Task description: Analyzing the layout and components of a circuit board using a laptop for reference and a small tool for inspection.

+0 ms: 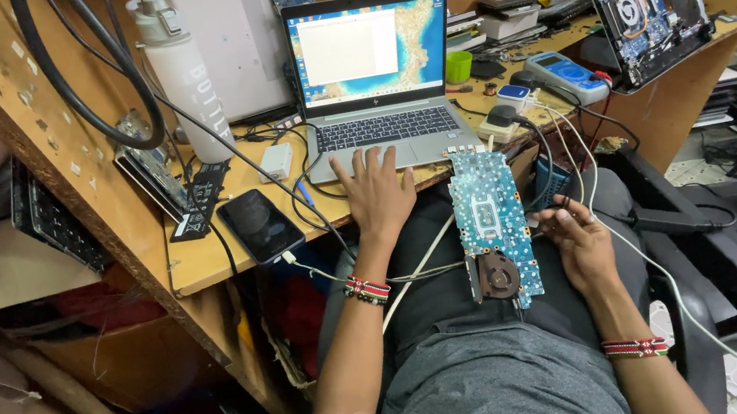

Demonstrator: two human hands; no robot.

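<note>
My left hand (376,192) lies flat, fingers spread, on the palm rest and touchpad of an open silver laptop (383,128) whose screen is lit. A blue circuit board (490,221) with a round fan at its near end rests on my lap, leaning against the desk edge. My right hand (577,235) holds the board's right edge, fingers curled on it, with white cables running over the hand. Both wrists wear beaded bands.
A black phone (261,225) lies on the wooden desk (201,261) left of the laptop, beside a white bottle (183,71) and black cables. A blue multimeter (566,75), a green cup (459,66) and an opened laptop chassis (653,8) sit at the right. A black chair arm (709,235) is to my right.
</note>
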